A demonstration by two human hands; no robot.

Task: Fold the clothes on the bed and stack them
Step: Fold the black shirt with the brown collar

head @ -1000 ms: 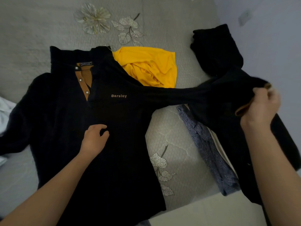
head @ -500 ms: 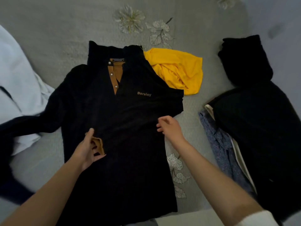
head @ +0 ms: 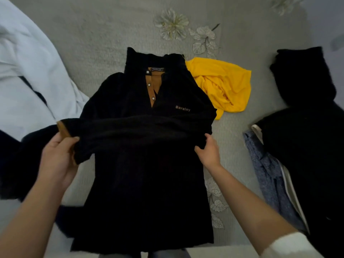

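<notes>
A black long-sleeved polo shirt (head: 149, 192) with a tan placket and the word "Barsley" lies face up on the grey bed (head: 104, 34). One sleeve (head: 141, 133) is stretched across its chest. My left hand (head: 57, 155) grips that sleeve by its tan cuff at the shirt's left side. My right hand (head: 207, 151) pinches the sleeve's fold at the shirt's right edge. At the right lies a stack of clothes (head: 301, 155): a black garment on top, a white layer and blue patterned fabric under it.
A crumpled yellow garment (head: 223, 86) lies just behind the shirt's right shoulder. White fabric (head: 28, 81) is heaped at the left, with a dark garment (head: 11, 161) below it. Another black piece (head: 301, 75) sits at the back right. The bed's front edge runs along the bottom.
The right sleeve has been brought across the chest and passed to my left hand, which pulled its cuff further left. My right hand moved to the shirt's right edge.
</notes>
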